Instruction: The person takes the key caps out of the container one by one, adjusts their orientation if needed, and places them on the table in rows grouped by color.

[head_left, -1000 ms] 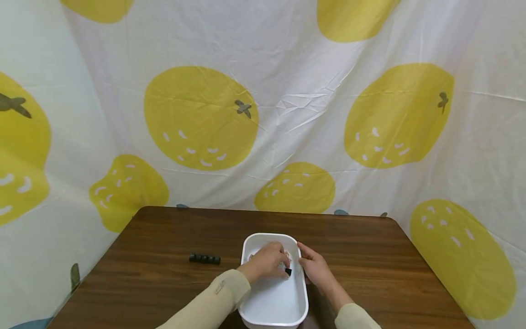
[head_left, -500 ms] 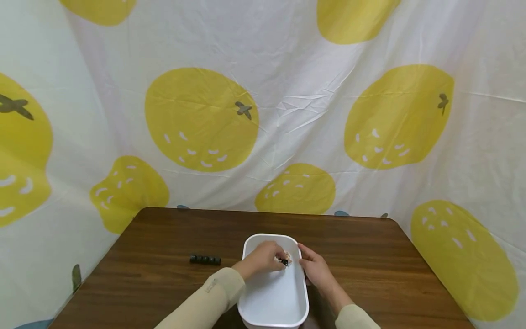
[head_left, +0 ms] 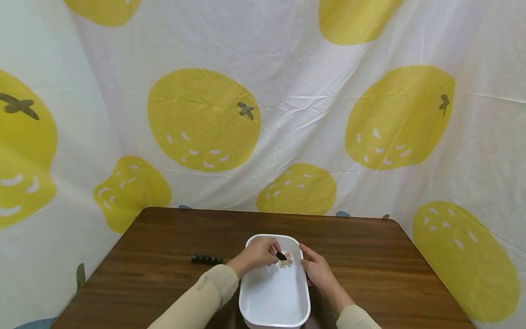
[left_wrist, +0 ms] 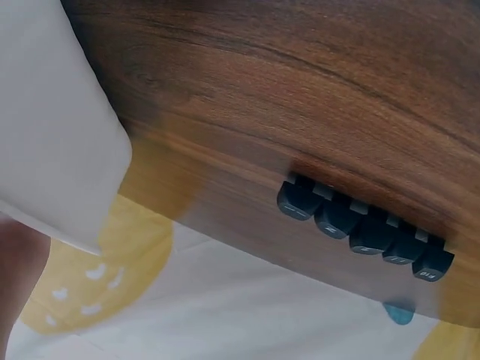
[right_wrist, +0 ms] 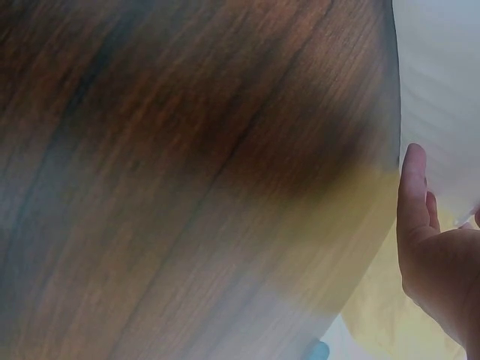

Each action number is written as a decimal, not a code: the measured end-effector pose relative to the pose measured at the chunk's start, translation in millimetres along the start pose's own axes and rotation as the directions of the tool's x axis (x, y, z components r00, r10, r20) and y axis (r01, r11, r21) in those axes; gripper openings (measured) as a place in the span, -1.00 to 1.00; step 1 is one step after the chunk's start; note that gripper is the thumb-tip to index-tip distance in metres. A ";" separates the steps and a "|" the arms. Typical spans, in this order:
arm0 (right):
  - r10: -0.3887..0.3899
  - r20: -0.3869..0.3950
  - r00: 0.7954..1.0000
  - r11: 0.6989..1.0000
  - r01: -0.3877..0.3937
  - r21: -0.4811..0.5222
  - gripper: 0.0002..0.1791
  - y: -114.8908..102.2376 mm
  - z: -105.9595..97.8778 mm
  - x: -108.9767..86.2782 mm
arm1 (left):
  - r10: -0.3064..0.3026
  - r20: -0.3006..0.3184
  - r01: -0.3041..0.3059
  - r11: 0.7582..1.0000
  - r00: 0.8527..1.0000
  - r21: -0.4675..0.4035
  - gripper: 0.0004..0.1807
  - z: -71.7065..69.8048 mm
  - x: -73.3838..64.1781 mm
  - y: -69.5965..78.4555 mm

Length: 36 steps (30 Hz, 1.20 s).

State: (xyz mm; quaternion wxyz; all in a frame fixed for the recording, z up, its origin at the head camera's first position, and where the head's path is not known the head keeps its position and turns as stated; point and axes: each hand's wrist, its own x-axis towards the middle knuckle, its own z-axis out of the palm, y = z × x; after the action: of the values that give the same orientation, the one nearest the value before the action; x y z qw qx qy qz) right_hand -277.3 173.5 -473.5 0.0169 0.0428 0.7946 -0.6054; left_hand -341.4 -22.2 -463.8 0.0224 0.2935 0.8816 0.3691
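Observation:
My left hand (head_left: 259,252) reaches over the left rim of a white rectangular tub (head_left: 274,299) and pinches a small black piece (head_left: 281,256) just above its floor. Close under the fingertips lie several small beige square tiles (head_left: 282,264) with dark marks. My right hand (head_left: 318,269) holds the tub's right wall, thumb at the rim, fingers along the outside. In the right wrist view a straight finger (right_wrist: 412,187) lies against that wall. The left wrist view shows only an edge of the left hand (left_wrist: 21,274), so its fingertips are hidden there.
A row of several black keycaps (left_wrist: 364,229) lies on the brown wooden table (head_left: 361,274), left of the tub. Behind the table hangs a white curtain (head_left: 287,91) printed with yellow fruit.
My left hand has drawn back leftward and slightly away from me, moving the black piece along with it and uncovering the beige tiles. The right hand stays at the tub's wall.

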 end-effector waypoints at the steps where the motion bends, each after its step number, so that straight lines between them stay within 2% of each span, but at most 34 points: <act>1: -0.002 -0.004 1.000 1.000 0.002 0.002 -0.44 0.3 0.1 0.2 | -0.006 -0.011 0.006 1.000 1.000 -0.014 -0.82 -1.0 -0.2 -0.3; 10: -0.003 0.006 1.000 1.000 0.003 0.019 -0.44 -0.5 0.2 -0.1 | -0.086 -0.076 0.074 0.986 0.993 -0.152 -0.79 -10.5 -1.8 -2.8; 16: -0.006 0.008 1.000 1.000 0.006 0.014 -0.44 -1.2 0.4 0.0 | -0.115 -0.062 0.102 0.978 0.991 -0.180 -0.87 -13.1 -5.5 -1.5; 22: 0.001 0.010 1.000 1.000 -0.001 0.007 -0.44 -1.1 0.0 0.4 | -0.110 -0.063 0.094 0.971 0.992 -0.221 -0.92 -14.0 -7.9 -1.7; 25: 0.009 0.012 1.000 1.000 -0.009 0.003 -0.44 -1.5 -0.6 0.2 | -0.097 -0.079 0.079 0.975 0.992 -0.205 -0.94 -14.6 -8.4 -3.7; 29: 0.014 0.015 1.000 1.000 -0.014 0.000 -0.44 -1.9 -1.0 -0.1 | -0.074 -0.097 0.057 0.983 0.993 -0.175 -0.83 -18.0 -9.0 -7.4; 32: 0.014 0.012 1.000 1.000 -0.014 -0.005 -0.44 -1.7 -0.7 -0.1 | -0.072 -0.087 0.056 0.983 0.994 -0.178 -0.75 -22.9 -10.6 -9.8; 36: 0.018 0.008 1.000 1.000 -0.017 -0.012 -0.45 -1.7 -0.2 -0.5 | -0.070 -0.090 0.052 0.982 0.993 -0.181 -0.76 -30.8 -14.0 -13.7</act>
State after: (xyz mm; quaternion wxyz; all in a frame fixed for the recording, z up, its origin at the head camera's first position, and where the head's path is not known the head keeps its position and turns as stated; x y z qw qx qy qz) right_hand -276.9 173.2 -471.8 0.0255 0.0472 0.7976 -0.6008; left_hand -344.6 -56.9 -453.0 0.0173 0.2451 0.8537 0.4592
